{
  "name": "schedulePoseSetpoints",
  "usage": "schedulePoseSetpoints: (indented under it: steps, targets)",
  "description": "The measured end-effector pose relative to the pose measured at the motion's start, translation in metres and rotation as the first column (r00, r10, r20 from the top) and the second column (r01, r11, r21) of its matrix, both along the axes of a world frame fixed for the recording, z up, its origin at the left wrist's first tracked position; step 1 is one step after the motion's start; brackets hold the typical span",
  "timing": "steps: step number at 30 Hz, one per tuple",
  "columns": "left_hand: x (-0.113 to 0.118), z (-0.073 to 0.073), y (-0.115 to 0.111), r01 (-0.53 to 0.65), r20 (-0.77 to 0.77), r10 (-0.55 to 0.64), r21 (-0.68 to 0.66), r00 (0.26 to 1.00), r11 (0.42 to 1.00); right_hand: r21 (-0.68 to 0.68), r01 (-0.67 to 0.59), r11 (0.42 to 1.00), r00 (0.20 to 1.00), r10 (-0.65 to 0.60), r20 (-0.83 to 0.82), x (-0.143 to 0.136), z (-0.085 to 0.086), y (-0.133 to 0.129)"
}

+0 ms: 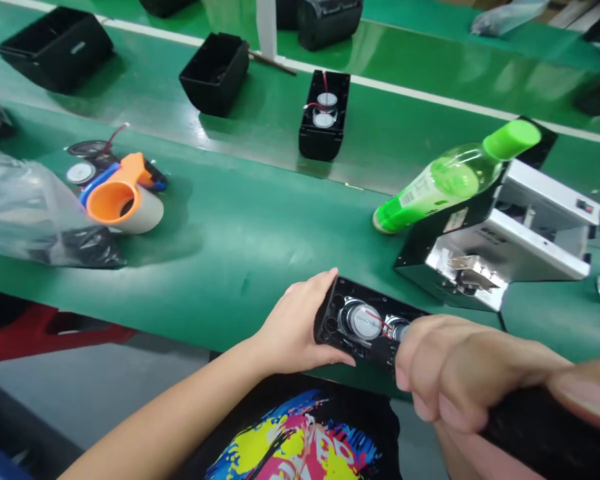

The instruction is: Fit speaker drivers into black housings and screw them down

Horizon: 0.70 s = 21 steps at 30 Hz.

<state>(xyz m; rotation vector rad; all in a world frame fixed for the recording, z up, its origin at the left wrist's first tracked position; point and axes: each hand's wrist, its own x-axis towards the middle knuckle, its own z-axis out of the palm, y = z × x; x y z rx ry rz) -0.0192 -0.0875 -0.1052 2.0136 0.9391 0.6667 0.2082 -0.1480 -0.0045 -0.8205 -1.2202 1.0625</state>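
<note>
A black speaker housing (353, 303) with two round silver drivers and red wires rests at the near edge of the green table. My left hand (300, 323) grips its left end, thumb on the near side and fingers on the far side. My right hand (460, 373) is closed around a black tool (545, 427), seen large at the lower right. The tool's front end is mostly hidden behind my fingers, over the right part of the housing.
A silver and black machine (510, 247) stands at the right with a green bottle (430, 187) beside it. An orange-rimmed cup (147, 213) and plastic bag (40, 207) lie left. Beyond are black housings (215, 80) and another speaker unit (323, 140).
</note>
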Motion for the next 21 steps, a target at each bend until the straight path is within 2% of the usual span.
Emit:
schedulePoseSetpoints:
  steps: [4, 21]
  targets:
    - [0.001, 0.0, 0.001, -0.001, 0.042, 0.001, -0.007, 0.999, 1.0, 0.006, -0.016, 1.0, 0.996, 0.016, 0.091, -0.016, 0.005, 0.007]
    - [0.003, -0.002, 0.002, 0.001, 0.077, -0.002, 0.012, 0.997, 1.0, -0.015, 0.059, 0.998, 0.996, -0.057, 0.074, -0.018, -0.002, 0.014]
